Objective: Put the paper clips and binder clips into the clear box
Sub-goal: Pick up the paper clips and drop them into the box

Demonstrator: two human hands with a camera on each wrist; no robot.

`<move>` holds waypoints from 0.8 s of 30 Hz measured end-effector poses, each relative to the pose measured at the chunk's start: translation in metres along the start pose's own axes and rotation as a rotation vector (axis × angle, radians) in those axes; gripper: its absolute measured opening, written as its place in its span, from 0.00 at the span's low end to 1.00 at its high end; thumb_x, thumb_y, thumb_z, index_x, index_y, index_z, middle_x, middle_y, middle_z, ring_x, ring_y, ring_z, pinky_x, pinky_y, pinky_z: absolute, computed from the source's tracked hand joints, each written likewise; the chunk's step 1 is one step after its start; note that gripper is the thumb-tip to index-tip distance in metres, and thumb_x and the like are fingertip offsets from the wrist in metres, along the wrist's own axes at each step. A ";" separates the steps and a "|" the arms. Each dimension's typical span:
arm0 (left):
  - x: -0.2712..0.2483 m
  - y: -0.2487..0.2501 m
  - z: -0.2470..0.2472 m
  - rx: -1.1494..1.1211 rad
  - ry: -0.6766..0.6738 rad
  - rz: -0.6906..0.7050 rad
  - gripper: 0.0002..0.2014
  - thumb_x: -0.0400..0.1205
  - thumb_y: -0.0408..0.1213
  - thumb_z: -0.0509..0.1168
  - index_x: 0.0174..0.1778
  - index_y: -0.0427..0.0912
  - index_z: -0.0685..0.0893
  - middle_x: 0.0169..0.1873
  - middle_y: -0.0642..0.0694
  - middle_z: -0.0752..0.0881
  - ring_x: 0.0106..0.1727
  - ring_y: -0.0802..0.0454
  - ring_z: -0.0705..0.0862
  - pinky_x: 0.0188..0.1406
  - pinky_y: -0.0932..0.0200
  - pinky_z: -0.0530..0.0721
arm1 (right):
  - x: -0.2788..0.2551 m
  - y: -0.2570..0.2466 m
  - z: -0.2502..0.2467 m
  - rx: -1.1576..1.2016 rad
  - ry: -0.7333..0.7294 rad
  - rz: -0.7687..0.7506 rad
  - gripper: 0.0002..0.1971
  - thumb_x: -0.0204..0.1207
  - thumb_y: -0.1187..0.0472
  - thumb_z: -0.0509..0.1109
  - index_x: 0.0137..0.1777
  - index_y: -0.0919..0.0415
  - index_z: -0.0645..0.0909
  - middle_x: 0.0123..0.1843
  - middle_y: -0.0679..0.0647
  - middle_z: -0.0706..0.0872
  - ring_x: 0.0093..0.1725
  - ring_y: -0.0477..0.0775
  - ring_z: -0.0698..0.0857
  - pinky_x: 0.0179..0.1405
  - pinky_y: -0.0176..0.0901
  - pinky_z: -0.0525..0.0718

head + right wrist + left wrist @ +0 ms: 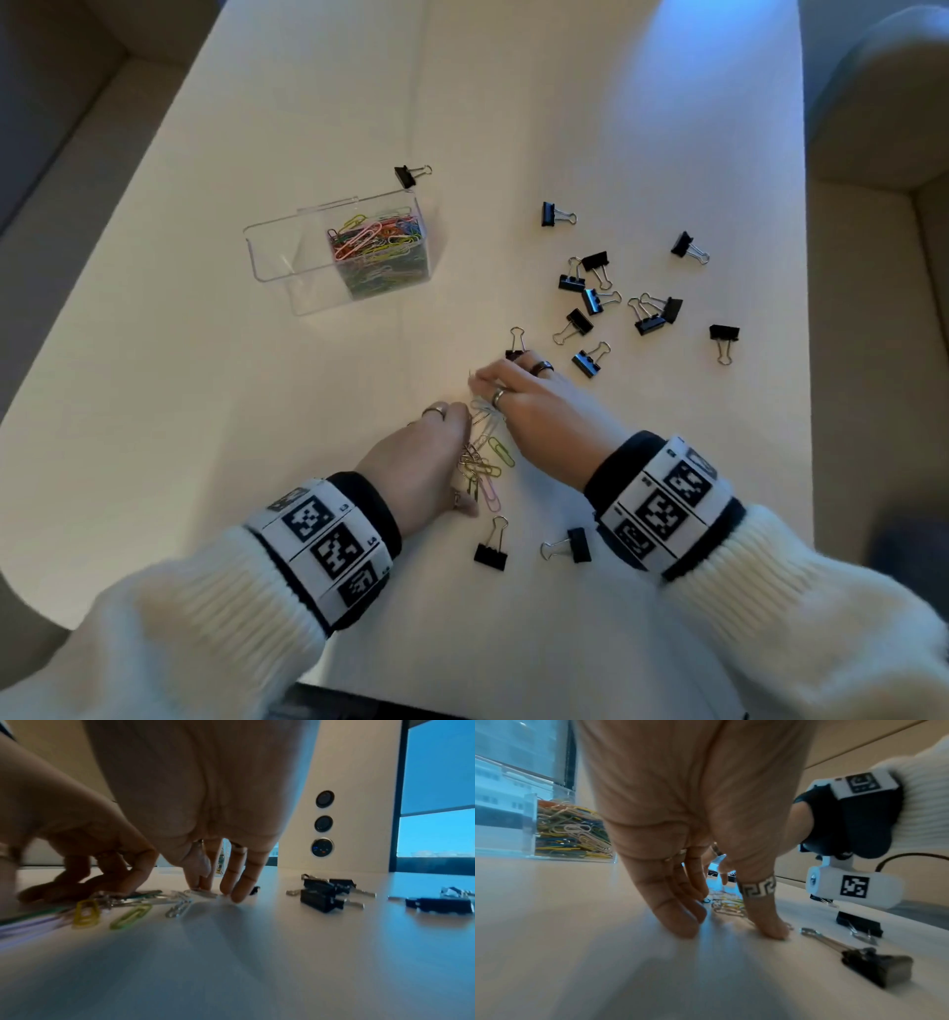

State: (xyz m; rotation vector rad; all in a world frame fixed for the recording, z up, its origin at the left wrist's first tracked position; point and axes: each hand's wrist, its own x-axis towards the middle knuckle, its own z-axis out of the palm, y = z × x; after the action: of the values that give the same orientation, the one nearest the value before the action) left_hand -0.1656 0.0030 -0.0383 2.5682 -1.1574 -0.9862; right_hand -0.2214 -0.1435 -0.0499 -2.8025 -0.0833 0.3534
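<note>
The clear box (272,257) stands at centre left; its right compartment holds many coloured paper clips (377,246), and its left one looks empty. A small pile of loose paper clips (488,457) lies between my hands near the front. My left hand (457,452) stands on its fingertips (687,929) and thumb at the pile's left side. My right hand (493,385) has straight fingers (239,894) down on the table, touching a silver clip (203,893). Neither hand holds anything. Several black binder clips (595,303) are scattered to the right.
Two binder clips (490,552) (570,545) lie near the front between my wrists. Another (411,174) sits just behind the box, and one (516,344) lies by my right fingertips. The white table (205,437) ends at right, with sofa cushions around it.
</note>
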 end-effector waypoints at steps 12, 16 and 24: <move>0.005 -0.007 0.000 -0.182 0.055 0.000 0.23 0.72 0.35 0.74 0.60 0.38 0.73 0.58 0.43 0.74 0.57 0.45 0.78 0.58 0.56 0.77 | -0.038 -0.024 -0.011 0.051 0.019 0.064 0.21 0.80 0.51 0.58 0.66 0.62 0.77 0.62 0.54 0.77 0.61 0.49 0.65 0.62 0.46 0.77; 0.004 -0.006 0.000 -0.251 0.039 0.029 0.20 0.73 0.29 0.71 0.60 0.38 0.74 0.52 0.47 0.76 0.47 0.53 0.76 0.43 0.70 0.71 | -0.041 -0.032 -0.002 0.266 -0.156 0.317 0.33 0.73 0.45 0.68 0.75 0.55 0.63 0.68 0.51 0.63 0.68 0.53 0.65 0.67 0.42 0.72; -0.003 -0.009 -0.010 -0.486 0.017 0.023 0.17 0.71 0.19 0.67 0.47 0.42 0.72 0.43 0.45 0.85 0.42 0.52 0.83 0.45 0.62 0.82 | -0.026 -0.045 0.011 0.351 -0.090 0.375 0.33 0.64 0.55 0.78 0.69 0.56 0.69 0.65 0.52 0.66 0.65 0.55 0.72 0.59 0.43 0.78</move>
State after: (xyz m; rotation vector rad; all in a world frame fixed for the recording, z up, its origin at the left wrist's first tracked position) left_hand -0.1559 0.0100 -0.0327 2.1674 -0.8142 -1.0790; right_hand -0.2499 -0.0994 -0.0402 -2.4420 0.4456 0.5240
